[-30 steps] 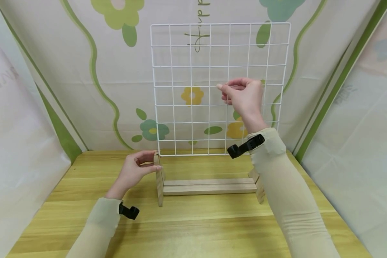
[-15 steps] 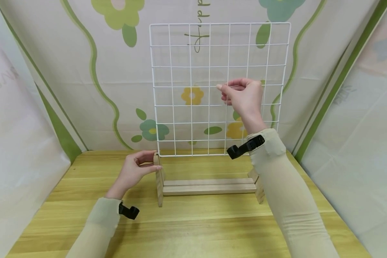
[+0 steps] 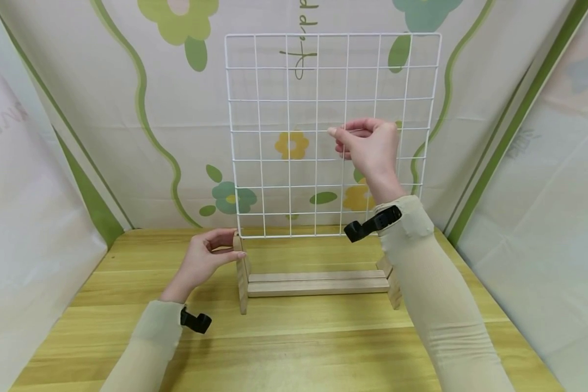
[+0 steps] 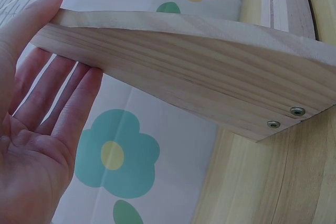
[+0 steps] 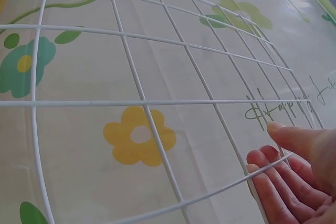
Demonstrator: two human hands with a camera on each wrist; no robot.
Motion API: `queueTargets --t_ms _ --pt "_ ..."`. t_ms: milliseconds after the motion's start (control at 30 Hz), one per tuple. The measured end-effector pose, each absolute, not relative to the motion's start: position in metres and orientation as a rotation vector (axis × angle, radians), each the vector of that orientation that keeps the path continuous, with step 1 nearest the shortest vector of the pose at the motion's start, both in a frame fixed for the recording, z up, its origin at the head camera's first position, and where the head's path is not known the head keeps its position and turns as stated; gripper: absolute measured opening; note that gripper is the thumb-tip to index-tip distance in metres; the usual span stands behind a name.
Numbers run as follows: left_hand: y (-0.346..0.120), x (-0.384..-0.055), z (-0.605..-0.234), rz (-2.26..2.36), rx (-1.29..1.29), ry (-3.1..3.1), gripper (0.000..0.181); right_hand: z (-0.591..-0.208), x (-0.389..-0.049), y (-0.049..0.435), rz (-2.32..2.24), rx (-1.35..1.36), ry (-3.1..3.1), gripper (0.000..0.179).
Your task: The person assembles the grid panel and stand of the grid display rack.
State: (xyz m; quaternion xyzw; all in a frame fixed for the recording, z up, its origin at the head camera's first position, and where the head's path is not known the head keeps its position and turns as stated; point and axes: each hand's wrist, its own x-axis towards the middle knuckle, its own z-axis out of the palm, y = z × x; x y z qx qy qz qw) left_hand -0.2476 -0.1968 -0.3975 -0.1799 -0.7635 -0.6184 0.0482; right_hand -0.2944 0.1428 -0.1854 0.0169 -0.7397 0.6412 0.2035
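A white wire grid panel point(image 3: 316, 130) stands upright above a low wooden stand point(image 3: 318, 288) with two side boards joined by crosspieces. My right hand point(image 3: 374, 147) holds the grid right of its middle, thumb and fingers about its wires, as the right wrist view also shows. At the stand's left side board point(image 3: 242, 283), my left hand point(image 3: 202, 265) grips the upper end between thumb and fingers. The grid's lower left corner sits right at that board's top. In the left wrist view, two screw heads point(image 4: 297, 111) show low on the board's outer face. My right forearm partly hides the right side board point(image 3: 394, 291).
The stand rests on a wood-grain table point(image 3: 294, 348). Behind it hangs a pale curtain point(image 3: 201, 120) with printed flowers, and similar cloth walls point(image 3: 544, 218) close in both sides. Each wrist wears a black strap with a small camera point(image 3: 356, 231).
The grid's upper left corner has shifted slightly to the left. Both hands keep their hold in nearly the same place, and the stand has stayed put.
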Motion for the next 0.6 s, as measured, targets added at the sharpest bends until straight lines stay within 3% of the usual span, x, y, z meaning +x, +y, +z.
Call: queueTargets --t_ms 600 --pt "-0.1989 -0.2478 -0.3979 -1.885 -0.537 -2.333 0.049 -0.191 -0.2886 0.1411 1.754 0.063 -2.012 0.034"
